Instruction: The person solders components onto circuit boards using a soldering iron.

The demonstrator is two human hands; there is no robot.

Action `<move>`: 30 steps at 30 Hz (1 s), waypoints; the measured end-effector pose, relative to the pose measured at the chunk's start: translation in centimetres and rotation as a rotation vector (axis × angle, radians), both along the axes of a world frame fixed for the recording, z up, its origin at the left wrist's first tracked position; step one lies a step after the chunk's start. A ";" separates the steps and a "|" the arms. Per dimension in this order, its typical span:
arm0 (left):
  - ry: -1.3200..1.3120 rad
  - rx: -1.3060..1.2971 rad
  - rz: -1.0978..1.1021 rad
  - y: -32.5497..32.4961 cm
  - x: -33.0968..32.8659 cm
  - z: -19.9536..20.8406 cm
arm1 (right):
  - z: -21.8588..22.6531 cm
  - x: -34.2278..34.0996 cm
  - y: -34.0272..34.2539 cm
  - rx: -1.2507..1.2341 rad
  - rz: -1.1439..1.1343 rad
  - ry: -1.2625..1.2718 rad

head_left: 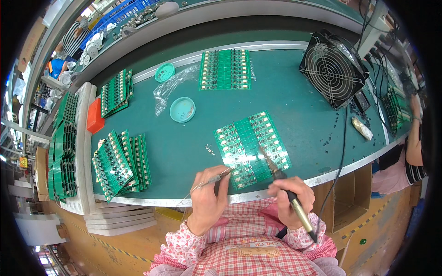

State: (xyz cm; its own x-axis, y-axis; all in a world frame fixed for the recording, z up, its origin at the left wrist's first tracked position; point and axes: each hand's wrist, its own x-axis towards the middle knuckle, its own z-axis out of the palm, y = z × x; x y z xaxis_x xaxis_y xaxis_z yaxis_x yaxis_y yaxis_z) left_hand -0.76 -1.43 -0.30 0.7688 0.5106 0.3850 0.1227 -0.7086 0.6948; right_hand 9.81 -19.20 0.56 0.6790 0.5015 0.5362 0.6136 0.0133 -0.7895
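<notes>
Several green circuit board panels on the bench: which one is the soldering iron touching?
The panel lying flat nearest the bench's front edge, right in front of both hands. The soldering iron in the right hand rests its tip on it; the other panels sit farther back or stacked at left.

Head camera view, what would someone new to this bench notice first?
Probably the green circuit board panel at the near edge of the green worktable, where the right hand points a soldering iron at it and the left hand feeds solder wire. Next, the black wire-guarded fan at far right, and stacked boards at the left.
</notes>
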 end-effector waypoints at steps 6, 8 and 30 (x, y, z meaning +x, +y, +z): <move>0.006 0.001 -0.006 0.0 0.0 0.0 | -0.3 -0.4 -0.2 0.150 0.214 0.168; 0.016 0.016 -0.009 0.0 0.0 -0.1 | -0.2 -0.4 0.0 0.163 0.247 0.154; -0.002 0.027 -0.016 0.1 0.0 0.0 | -0.4 -0.1 0.2 0.119 0.234 0.154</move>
